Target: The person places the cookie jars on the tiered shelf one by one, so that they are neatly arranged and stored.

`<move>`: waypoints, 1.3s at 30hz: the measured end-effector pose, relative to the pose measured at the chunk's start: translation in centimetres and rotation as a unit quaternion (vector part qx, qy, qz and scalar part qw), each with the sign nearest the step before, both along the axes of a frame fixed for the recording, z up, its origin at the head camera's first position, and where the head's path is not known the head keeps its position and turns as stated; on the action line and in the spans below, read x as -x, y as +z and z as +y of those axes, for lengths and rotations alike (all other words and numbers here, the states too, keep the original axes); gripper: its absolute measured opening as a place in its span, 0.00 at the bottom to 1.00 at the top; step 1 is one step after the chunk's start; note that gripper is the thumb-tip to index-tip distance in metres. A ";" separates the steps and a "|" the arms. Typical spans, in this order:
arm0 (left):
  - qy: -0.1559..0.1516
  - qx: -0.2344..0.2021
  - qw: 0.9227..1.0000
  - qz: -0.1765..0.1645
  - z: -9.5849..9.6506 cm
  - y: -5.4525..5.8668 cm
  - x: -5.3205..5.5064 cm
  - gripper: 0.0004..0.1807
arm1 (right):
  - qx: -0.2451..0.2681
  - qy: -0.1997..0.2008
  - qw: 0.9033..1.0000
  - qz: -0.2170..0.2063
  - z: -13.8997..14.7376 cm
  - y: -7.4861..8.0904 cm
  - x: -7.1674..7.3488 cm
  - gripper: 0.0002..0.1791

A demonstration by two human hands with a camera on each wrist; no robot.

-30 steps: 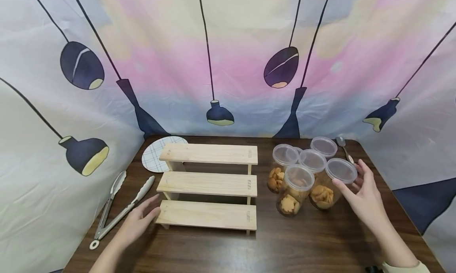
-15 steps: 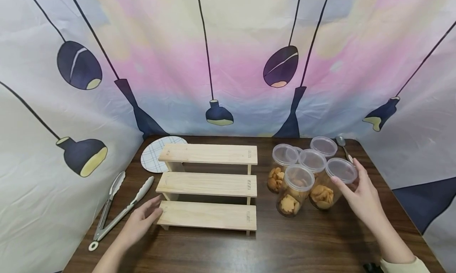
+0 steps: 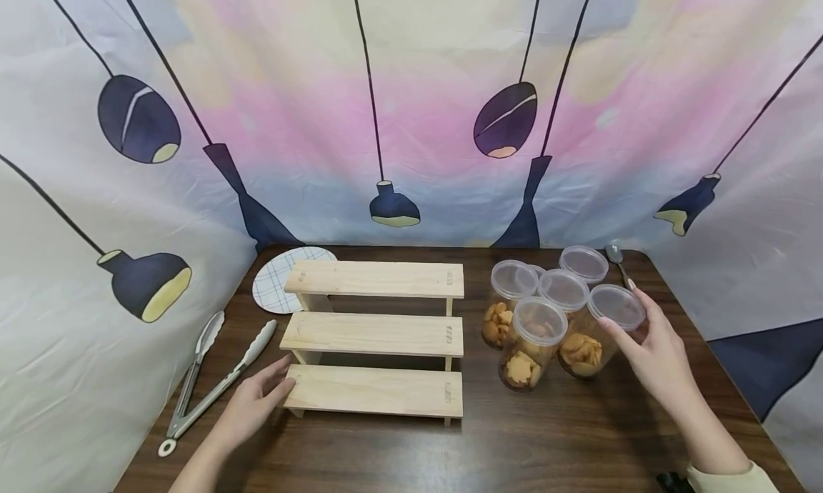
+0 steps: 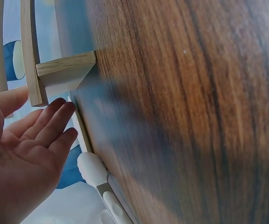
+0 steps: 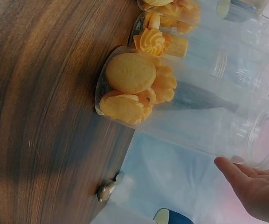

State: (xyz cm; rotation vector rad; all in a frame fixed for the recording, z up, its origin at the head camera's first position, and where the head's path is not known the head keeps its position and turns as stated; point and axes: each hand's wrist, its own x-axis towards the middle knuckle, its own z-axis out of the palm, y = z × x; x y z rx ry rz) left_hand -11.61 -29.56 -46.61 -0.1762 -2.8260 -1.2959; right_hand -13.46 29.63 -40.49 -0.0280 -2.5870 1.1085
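Note:
A three-tier wooden stand [image 3: 373, 389] sits on the table. My left hand [image 3: 253, 407] is at the left end of its lowest shelf, its thumb against the board's end and its other fingers relaxed beside and below it, as the left wrist view shows. To the right is a cluster of clear lidded jars with cookies at the bottom. My right hand [image 3: 656, 350] holds the lid end of the front-right cookie jar [image 3: 581, 350], thumb on the near side and fingers on the right. In the right wrist view this jar [image 5: 195, 112] stands upright on the table, round cookies [image 5: 130, 72] inside.
Tongs [image 3: 208, 400] lie spread at the left. A round checked mat [image 3: 273, 282] is partly under the stand at the back left. Behind the jars at the right lies a spoon [image 3: 615, 256]. A printed cloth [image 3: 444, 193] hangs around the table's far edge.
My left hand has moved slightly right, onto the end of the lowest shelf. The right hand's fingers have drawn a little closer around the jar's lid. The jars stand where they were.

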 end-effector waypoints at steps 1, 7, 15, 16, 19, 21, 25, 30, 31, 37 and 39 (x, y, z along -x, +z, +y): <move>0.000 0.003 1.000 0.000 0.0 0.0 0.0 0.27 | -0.001 0.000 1.000 -0.001 0.0 0.0 0.0 0.45; -0.003 0.010 1.000 0.005 -0.1 -0.1 0.0 0.25 | -0.012 0.006 1.000 -0.009 0.1 0.3 -0.3 0.45; 0.009 0.014 1.000 0.008 -0.3 -0.5 -0.6 0.27 | -0.006 0.009 1.000 0.002 0.0 1.2 -1.2 0.43; 0.010 0.013 1.000 0.009 -0.3 -0.5 -0.7 0.27 | -0.006 0.007 1.000 0.001 0.0 1.3 -1.4 0.43; 0.010 0.017 1.000 0.008 -0.3 -0.4 -0.9 0.27 | -0.018 -0.001 1.000 -0.001 -0.1 1.7 -1.9 0.44; 0.012 0.019 1.000 0.007 -0.2 -0.3 -1.0 0.27 | -0.029 -0.010 1.000 0.004 -0.2 2.0 -2.2 0.44; 0.015 0.015 1.000 -0.003 0.0 -0.2 -1.2 0.27 | -0.048 -0.024 0.999 0.008 -0.5 2.9 -3.0 0.47; 0.014 0.004 1.000 -0.004 0.2 -0.3 -1.4 0.27 | -0.056 -0.035 0.998 0.004 -0.7 4.1 -4.0 0.50; 0.014 0.004 1.000 -0.002 0.2 -0.3 -1.4 0.27 | -0.056 -0.037 0.998 0.004 -0.7 4.3 -4.2 0.50; 0.014 0.013 1.000 0.003 0.2 -0.3 -1.4 0.26 | -0.056 -0.038 0.998 0.003 -0.9 5.3 -5.4 0.49; 0.014 0.015 1.000 0.002 0.2 -0.3 -1.4 0.26 | -0.056 -0.034 0.998 -0.002 -1.0 5.8 -5.9 0.48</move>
